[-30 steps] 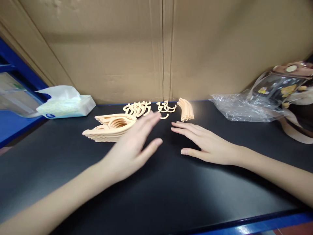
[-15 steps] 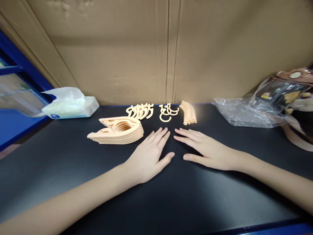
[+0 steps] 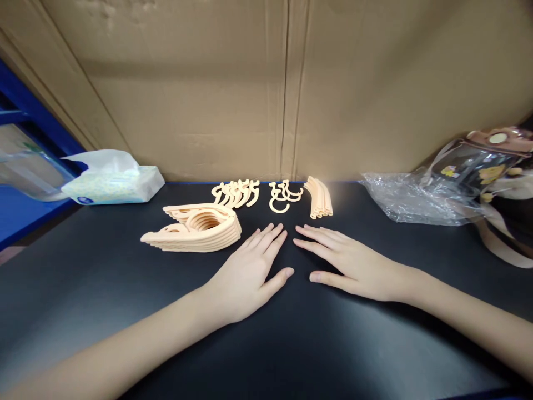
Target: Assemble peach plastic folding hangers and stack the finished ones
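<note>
My left hand (image 3: 252, 272) lies flat on the black tabletop (image 3: 266, 355), palm down, fingers stretched out and holding nothing. Opposite it, my right hand (image 3: 353, 261) rests the same way, its fingertips a short gap from the left ones. Just left of my left hand sits a stack of beige, curved plastic pieces (image 3: 216, 238) that look like clothes hanger parts. Beyond the fingertips are several beige hooks (image 3: 237, 194) in a row and a smaller group of hooks (image 3: 280, 208). A bundle of beige curved tubes (image 3: 318, 198) lies beyond my right hand.
At the back left stands a tissue pack (image 3: 114, 183) with one tissue pulled up. Crumpled clear plastic (image 3: 416, 197) lies at the back right, beside a transparent bag (image 3: 474, 161) with a strap. A cardboard wall (image 3: 187, 100) closes off the back, and a blue frame (image 3: 45, 105) edges the left.
The camera view has shifted slightly, so everything sits a little lower in the picture. Both hands stay flat in the same place, and the beige parts have not moved.
</note>
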### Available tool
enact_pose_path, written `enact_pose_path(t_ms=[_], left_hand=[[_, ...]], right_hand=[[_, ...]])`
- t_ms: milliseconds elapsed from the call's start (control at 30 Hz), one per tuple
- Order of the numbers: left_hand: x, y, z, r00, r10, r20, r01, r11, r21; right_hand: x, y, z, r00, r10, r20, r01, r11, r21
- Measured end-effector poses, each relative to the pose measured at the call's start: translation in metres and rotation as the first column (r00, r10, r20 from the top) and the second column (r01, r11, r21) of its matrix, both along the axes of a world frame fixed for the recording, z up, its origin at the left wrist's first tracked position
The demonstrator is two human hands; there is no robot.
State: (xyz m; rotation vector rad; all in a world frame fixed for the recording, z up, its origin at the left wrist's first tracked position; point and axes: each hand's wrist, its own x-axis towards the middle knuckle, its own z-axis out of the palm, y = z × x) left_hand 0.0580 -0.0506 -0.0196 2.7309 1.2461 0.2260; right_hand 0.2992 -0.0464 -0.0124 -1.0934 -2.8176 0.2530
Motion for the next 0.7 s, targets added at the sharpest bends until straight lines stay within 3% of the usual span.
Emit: enact_pose_path(t_ms=[700], left_hand=[[-0.001, -0.004, -0.001, 1.000, -0.001, -0.006, 0.001, 1.000, 0.019]], right_hand=[[0.002, -0.004, 0.011, 0.999, -0.035, -0.016, 0.035, 0.999, -0.028]])
